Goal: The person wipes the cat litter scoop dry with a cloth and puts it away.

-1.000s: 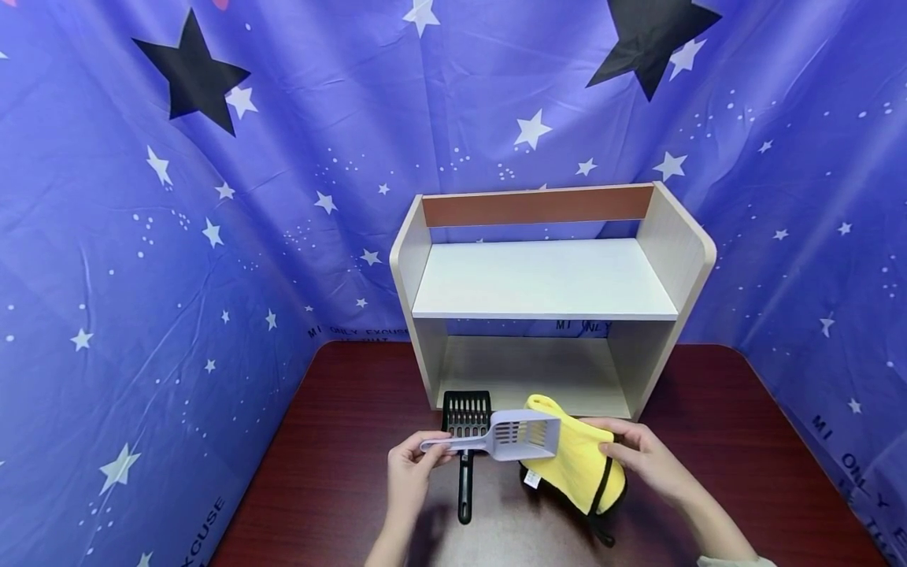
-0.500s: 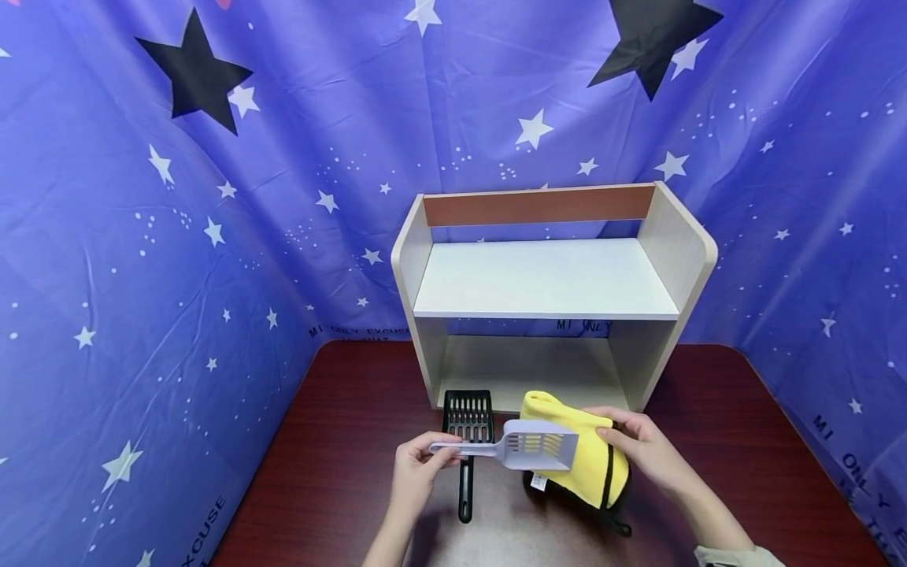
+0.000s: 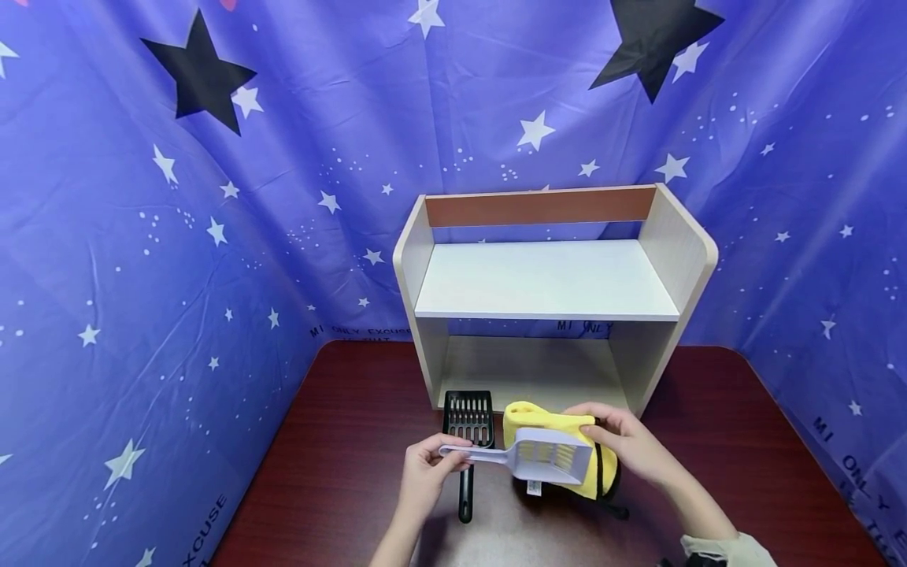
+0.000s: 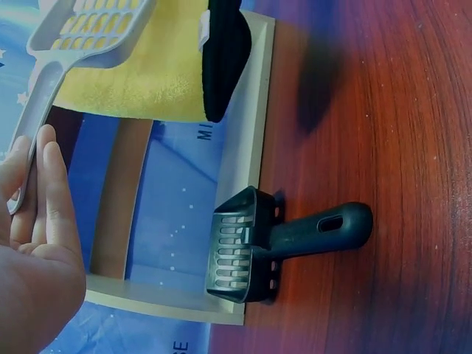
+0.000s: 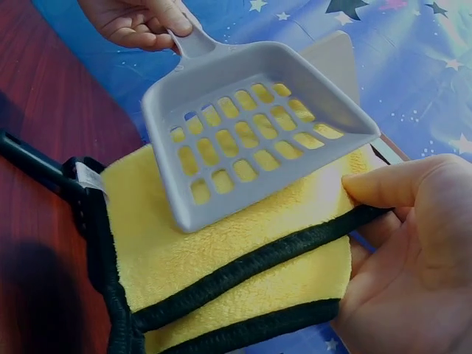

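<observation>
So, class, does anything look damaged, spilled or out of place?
Nothing stands out: the left hand holds the grey scoop by its handle, the right hand grips the yellow cloth, the black scoop lies by the shelf; no spill or damage shows.

In the head view, blue star-printed fabric (image 3: 354,118) forms the walls at 9, 12 and 3 o'clock. A dark-red wood-grain table (image 3: 347,441) occupies 6 o'clock, bearing a pale glare patch (image 3: 520,543). A two-tier shelf unit (image 3: 546,276) stands at the table's 12 o'clock edge.
</observation>
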Demonstrator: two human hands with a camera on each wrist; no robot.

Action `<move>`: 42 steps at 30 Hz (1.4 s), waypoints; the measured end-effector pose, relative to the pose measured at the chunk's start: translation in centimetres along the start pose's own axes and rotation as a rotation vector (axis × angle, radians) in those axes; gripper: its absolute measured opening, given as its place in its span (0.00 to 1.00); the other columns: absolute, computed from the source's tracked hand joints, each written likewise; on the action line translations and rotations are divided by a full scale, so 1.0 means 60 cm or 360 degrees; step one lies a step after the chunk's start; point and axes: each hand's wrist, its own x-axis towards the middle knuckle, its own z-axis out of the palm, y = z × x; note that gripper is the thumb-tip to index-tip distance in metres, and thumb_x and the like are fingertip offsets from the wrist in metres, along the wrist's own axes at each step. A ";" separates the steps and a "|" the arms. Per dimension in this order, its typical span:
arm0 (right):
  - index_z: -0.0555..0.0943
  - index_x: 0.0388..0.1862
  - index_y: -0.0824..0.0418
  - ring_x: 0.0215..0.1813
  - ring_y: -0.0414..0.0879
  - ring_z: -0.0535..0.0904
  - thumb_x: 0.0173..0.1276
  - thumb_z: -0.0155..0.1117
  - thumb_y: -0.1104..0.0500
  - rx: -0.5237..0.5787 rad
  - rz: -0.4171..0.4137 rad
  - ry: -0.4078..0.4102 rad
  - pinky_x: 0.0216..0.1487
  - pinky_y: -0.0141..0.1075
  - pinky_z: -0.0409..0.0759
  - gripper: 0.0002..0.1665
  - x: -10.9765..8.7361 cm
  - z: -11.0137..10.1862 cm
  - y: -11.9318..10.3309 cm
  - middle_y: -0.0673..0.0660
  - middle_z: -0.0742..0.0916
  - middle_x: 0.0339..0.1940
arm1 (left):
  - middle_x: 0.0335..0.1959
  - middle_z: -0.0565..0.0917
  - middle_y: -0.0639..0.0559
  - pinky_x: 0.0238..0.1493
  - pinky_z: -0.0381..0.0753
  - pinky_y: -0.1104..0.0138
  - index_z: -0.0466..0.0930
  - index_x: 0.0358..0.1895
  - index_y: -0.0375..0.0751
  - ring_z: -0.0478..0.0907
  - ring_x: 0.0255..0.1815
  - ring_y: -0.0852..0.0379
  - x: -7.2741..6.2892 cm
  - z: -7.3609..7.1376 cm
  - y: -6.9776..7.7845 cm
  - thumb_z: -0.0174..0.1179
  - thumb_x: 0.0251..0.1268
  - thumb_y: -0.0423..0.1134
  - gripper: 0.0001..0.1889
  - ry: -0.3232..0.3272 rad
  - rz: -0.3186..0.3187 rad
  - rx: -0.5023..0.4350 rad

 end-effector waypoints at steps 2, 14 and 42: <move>0.76 0.61 0.68 0.43 0.37 0.86 0.77 0.48 0.69 -0.0005 0.0000 -0.0025 0.38 0.35 0.87 0.18 0.001 0.001 0.000 0.42 0.89 0.48 | 0.36 0.84 0.22 0.34 0.88 0.71 0.79 0.40 0.13 0.86 0.29 0.68 0.000 0.000 -0.002 0.64 0.61 0.24 0.11 0.0018 -0.0002 -0.0002; 0.75 0.61 0.71 0.44 0.37 0.86 0.76 0.47 0.71 -0.0008 -0.0060 -0.0006 0.39 0.34 0.87 0.18 -0.008 -0.001 0.005 0.43 0.88 0.50 | 0.36 0.83 0.19 0.33 0.88 0.71 0.80 0.40 0.14 0.87 0.28 0.63 0.001 -0.004 0.000 0.64 0.59 0.24 0.11 0.0142 -0.0016 -0.0022; 0.77 0.61 0.67 0.42 0.34 0.85 0.77 0.47 0.71 -0.0013 -0.0045 0.0267 0.37 0.33 0.86 0.18 -0.043 -0.017 0.011 0.40 0.88 0.50 | 0.27 0.88 0.59 0.35 0.87 0.73 0.74 0.47 0.08 0.87 0.29 0.66 0.009 -0.027 0.003 0.61 0.63 0.21 0.15 0.0449 -0.0101 -0.0174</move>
